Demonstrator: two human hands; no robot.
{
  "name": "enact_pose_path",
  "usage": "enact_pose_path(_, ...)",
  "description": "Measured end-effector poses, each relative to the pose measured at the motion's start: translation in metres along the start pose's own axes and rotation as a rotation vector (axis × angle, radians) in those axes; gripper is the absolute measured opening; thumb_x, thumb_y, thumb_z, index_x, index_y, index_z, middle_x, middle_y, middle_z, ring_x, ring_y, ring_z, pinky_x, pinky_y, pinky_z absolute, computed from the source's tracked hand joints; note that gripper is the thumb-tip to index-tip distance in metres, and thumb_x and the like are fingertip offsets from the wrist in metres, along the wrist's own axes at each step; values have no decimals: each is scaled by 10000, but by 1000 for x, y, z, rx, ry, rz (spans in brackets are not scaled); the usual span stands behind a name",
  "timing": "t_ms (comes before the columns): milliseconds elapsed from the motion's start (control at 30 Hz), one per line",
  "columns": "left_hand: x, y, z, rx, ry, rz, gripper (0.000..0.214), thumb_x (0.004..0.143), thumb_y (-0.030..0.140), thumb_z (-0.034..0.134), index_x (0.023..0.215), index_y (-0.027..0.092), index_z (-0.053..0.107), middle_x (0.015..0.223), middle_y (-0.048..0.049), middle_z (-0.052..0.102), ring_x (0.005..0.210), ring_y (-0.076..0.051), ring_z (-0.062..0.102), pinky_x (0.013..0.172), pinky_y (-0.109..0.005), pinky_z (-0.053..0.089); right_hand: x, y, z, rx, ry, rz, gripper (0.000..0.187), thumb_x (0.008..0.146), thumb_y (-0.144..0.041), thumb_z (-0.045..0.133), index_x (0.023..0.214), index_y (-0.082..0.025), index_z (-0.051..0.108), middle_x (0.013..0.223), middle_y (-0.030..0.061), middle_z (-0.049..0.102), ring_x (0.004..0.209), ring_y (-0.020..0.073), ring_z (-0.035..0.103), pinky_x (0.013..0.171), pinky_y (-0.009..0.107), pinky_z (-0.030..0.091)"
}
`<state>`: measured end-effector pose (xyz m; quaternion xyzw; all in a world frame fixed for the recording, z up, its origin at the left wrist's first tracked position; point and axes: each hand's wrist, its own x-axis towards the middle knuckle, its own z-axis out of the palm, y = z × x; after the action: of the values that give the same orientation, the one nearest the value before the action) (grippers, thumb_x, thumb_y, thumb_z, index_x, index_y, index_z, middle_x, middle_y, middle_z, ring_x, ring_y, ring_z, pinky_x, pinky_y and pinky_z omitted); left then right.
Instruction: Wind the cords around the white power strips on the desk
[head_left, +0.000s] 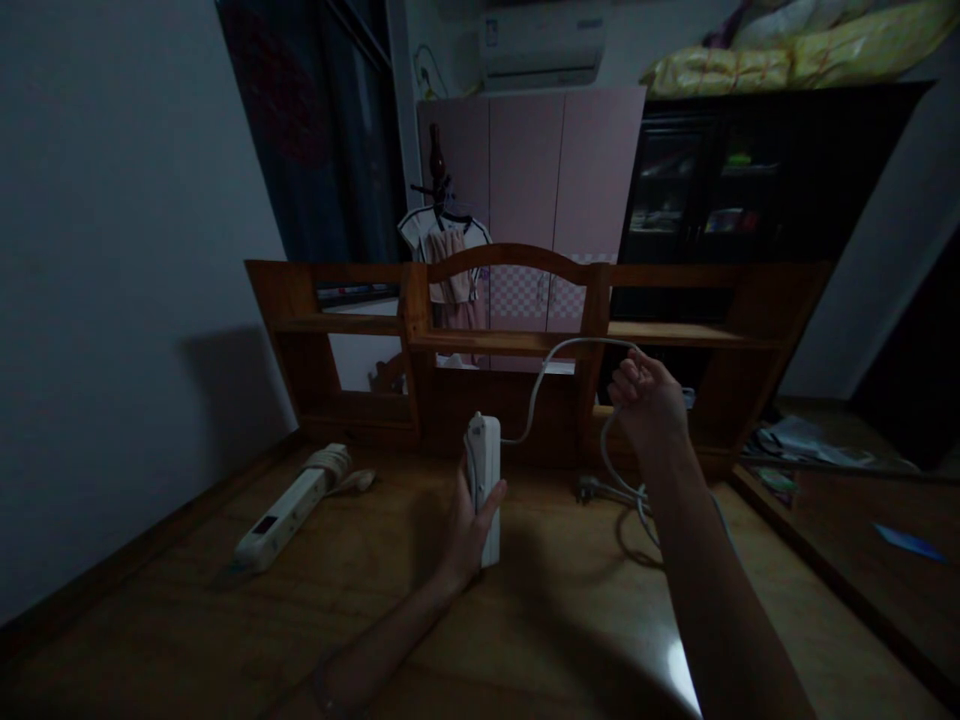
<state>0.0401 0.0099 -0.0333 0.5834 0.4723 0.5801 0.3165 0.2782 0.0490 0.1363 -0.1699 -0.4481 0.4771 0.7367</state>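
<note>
My left hand (466, 528) grips a white power strip (486, 470), holding it upright above the wooden surface (525, 620). Its white cable (555, 352) arcs up from the strip's top to my right hand (646, 400), which is closed around the cable at about shelf height. From that hand the cable drops in a loop to the plug (589, 490), which lies on the wood near the shelf's foot.
A second white power strip (289, 508) with its cord bundled lies at the left. A low wooden shelf unit (517, 340) stands across the back. Behind it are a pink wardrobe (559, 170) and a dark cabinet (750, 190). Papers (802, 440) lie at the right.
</note>
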Motion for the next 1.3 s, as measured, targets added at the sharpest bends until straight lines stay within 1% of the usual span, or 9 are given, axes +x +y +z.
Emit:
enact_pose_path(200,-9,9,-2,134,-82,157,715,844,430,590,1436,261,227,1384,-92,474,1242,-239,482,1012,-372,390,-3,-1,4,-38,-5,11,156,792,-334,618,812,-196,548,502,-111,190,372,57,163,332,164,214)
enact_pose_path(400,-17,11,-2,379,-214,527,709,810,385,622,1415,268,271,1335,-109,487,1228,-270,472,1000,-407,403,-11,-8,16,-105,58,-101,190,830,-362,592,934,-204,609,478,-120,136,352,57,139,330,174,203)
enact_pose_path(467,-18,11,-2,399,-241,573,689,814,370,616,1411,267,288,1307,-110,500,1202,-268,488,984,-405,419,-13,-14,16,-86,77,-156,182,847,-337,577,959,-199,618,471,-123,123,352,58,122,337,175,205)
enact_pose_path(600,-17,12,-3,398,-190,500,694,818,371,614,1416,252,282,1338,-117,484,1212,-276,485,988,-411,412,-16,-37,7,8,115,-318,163,900,-294,502,938,-197,627,465,-120,135,355,61,123,364,180,222)
enact_pose_path(700,-15,13,-3,353,-100,360,719,813,381,623,1423,256,263,1387,-110,453,1255,-281,457,1016,-416,381,-18,-62,-10,109,132,-424,322,964,-287,350,810,-198,618,459,-102,158,349,69,134,355,200,196)
enact_pose_path(967,-11,13,0,70,21,45,667,836,453,590,1392,244,285,1338,-99,504,1230,-234,493,1019,-359,374,-21,-97,-56,270,245,-542,400,944,-133,228,874,-211,614,466,-88,218,339,77,179,356,212,166)
enact_pose_path(1033,-9,9,-1,-3,24,-14,620,851,487,557,1367,250,308,1275,-89,547,1160,-225,549,974,-345,418,-19,-95,-55,196,219,-528,297,901,-151,332,786,-189,603,450,-91,235,346,75,157,351,221,156)
enact_pose_path(1167,-6,2,-5,-179,-24,-215,625,865,560,479,1366,243,282,1141,-93,589,816,-215,672,690,-332,538,-14,-82,-41,-53,278,-456,161,802,-223,498,659,-212,571,439,-85,268,389,85,182,373,239,182)
enact_pose_path(1300,-6,6,-6,-120,6,-97,637,863,505,530,1388,258,268,1231,-92,552,954,-221,645,808,-334,513,-10,-60,-46,-595,451,-395,125,766,-277,564,696,-199,631,497,-52,391,437,99,313,416,251,210)
